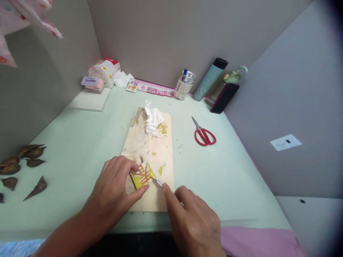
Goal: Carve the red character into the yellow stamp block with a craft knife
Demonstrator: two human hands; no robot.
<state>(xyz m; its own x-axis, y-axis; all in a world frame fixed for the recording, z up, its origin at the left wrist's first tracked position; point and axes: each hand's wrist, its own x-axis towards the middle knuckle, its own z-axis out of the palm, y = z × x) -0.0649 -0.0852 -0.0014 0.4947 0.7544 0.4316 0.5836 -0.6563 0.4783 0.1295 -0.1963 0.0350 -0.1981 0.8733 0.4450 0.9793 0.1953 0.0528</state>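
Observation:
A small square carving block (144,175), yellow-green with white patches and red character strokes, lies on a pale wooden board (163,196). My left hand (114,184) pinches it between thumb and fingers, pressing it against the board. In my right hand (194,217) is a slim silver carving knife (158,182), held like a pen. Its tip touches the block's right edge; the rear of the handle is hidden by my fingers. Yellow-green shavings (160,170) are scattered over the board. A crumpled tissue (154,121) rests at the board's far end.
Red-handled scissors (204,135) lie right of the board. Along the back stand a can holding pens (184,85), a teal bottle (210,79), a green-lidded bottle (232,76) and a leaning phone (224,98). Carved tiles (159,91) line the wall. Dried brown pods (34,162) sit left.

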